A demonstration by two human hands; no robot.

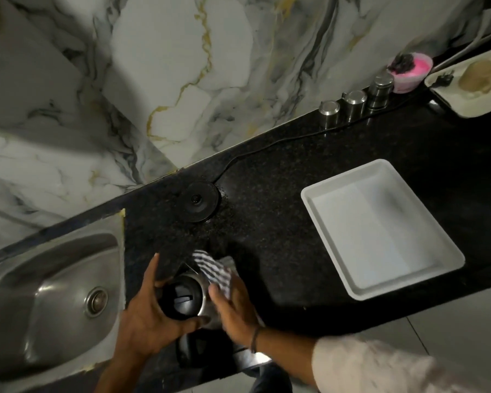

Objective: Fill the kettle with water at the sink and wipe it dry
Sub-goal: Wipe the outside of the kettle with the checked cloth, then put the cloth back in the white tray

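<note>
Steel kettle (pixel 203 303): brushed metal body with a black lid on top and a black handle pointing to 6 o'clock; it stands on the black speckled counter (pixel 267 194), just beside the sink at its 3 o'clock.
Lid: closed, round, black, with a lighter bar across its middle.
Left hand (pixel 150 316): wrapped round the kettle's 9 o'clock side, fingers curled over the lid rim, thumb reaching under toward the handle; clamped on the kettle.
Right hand (pixel 234 310): flat against the kettle's 3 o'clock side, fingers spread, pressing the cloth to the metal; blurred. A dark band circles the wrist, and a pale sleeve covers the forearm.
Cloth (pixel 214 268): one, striped dark and white, bunched between the right palm and the kettle, with a loose corner sticking out at 12 o'clock.
Kettle base (pixel 199 201): one black round disc at 12 o'clock from the kettle, well apart from it; its cord runs along the wall edge toward 2 o'clock.
Sink (pixel 54 302): one steel basin at 9 o'clock, round drain in the middle, nothing lying in it.
White tray (pixel 318 205): one, rectangular, at 3 o'clock on the counter, holding nothing.
Steel canisters (pixel 355 104): three with lids, in a row against the marble wall at 1 o'clock.
Pink tub (pixel 411 72): one, just beside the last canister, holding a dark scrubber.
Pale tray (pixel 465 109): one at the far 2 o'clock corner, with brownish items I cannot identify.
</note>
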